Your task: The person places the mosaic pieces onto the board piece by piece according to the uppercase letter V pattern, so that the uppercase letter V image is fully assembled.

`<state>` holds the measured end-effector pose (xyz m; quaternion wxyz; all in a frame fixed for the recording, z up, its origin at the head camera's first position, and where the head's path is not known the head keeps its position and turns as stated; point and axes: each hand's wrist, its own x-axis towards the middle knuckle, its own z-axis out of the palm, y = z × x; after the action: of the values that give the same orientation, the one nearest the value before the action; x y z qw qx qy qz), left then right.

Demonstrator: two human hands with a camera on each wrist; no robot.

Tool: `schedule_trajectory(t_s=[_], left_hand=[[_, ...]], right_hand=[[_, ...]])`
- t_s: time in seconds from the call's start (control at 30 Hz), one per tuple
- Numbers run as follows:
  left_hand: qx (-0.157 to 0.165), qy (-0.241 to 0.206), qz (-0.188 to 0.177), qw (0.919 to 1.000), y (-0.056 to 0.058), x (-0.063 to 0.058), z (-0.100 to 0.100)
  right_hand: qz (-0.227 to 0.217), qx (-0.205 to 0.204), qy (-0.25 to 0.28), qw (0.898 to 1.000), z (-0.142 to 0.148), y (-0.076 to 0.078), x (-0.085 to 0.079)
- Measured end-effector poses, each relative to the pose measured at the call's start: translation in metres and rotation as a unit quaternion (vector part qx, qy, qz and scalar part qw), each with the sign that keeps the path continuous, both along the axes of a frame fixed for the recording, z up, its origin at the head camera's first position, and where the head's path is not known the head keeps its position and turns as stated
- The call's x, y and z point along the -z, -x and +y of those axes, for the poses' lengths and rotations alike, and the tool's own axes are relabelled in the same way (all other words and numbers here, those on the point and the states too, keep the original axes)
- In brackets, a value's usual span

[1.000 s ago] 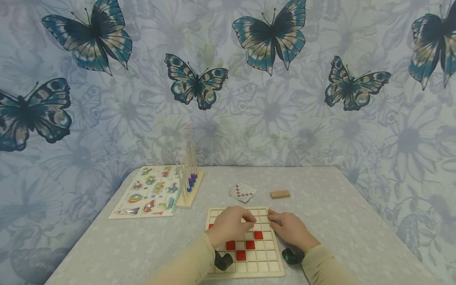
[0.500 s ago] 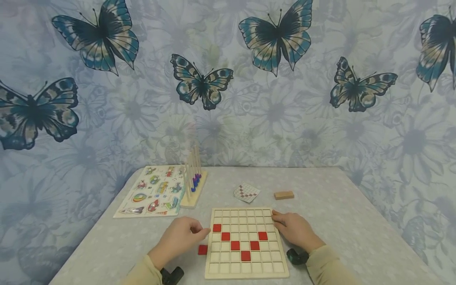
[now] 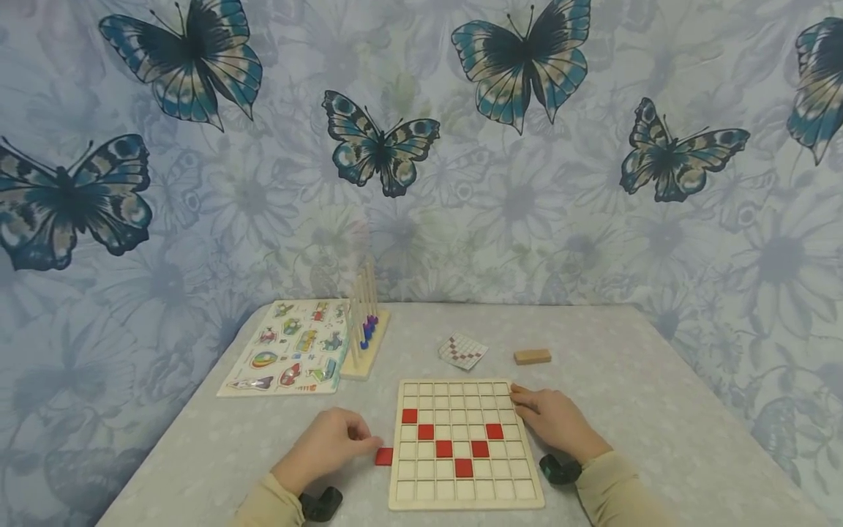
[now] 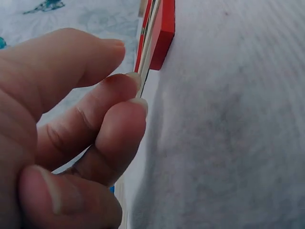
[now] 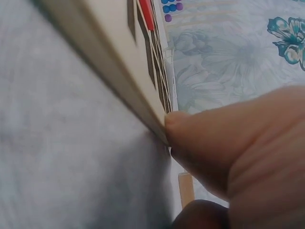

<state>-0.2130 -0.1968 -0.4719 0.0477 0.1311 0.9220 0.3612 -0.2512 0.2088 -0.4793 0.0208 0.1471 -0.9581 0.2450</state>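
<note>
A light wooden grid board lies on the table, with several red square tiles in its cells in a slanting V shape. One loose red tile lies against the board's left edge. My left hand hovers just left of that tile, its fingers bent loosely; in the left wrist view a gap separates the fingertips from the red tile, and nothing is held. My right hand rests at the board's upper right corner, and in the right wrist view its thumb touches the board's edge.
Behind the board lie pattern cards and a small wooden block. At the back left are a picture puzzle board and a peg stand with blue and purple beads. A butterfly-patterned wall closes off the back.
My left hand has moved from over the board to its left side, then slightly down toward the loose red tile. My right hand stays at the board's corner. The head view has shifted slightly.
</note>
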Motion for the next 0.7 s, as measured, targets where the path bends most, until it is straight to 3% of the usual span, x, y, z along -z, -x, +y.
schedule_trajectory(t_s=[0.33, 0.57, 0.7], left_hand=[[0.005, -0.013, -0.019, 0.9997, -0.0025, 0.0001, 0.0062], [0.051, -0.008, -0.036, 0.998, -0.0018, -0.0004, 0.005], [0.065, 0.008, -0.026, 0.9975, -0.0031, 0.0014, 0.0048]], right_hand=[[-0.01, 0.012, 0.023, 1.0, 0.004, -0.0005, 0.0039], [-0.013, 0.007, 0.035, 0.999, 0.0038, 0.0004, 0.0054], [-0.015, 0.008, 0.037, 0.999, 0.0028, 0.0008, 0.0054]])
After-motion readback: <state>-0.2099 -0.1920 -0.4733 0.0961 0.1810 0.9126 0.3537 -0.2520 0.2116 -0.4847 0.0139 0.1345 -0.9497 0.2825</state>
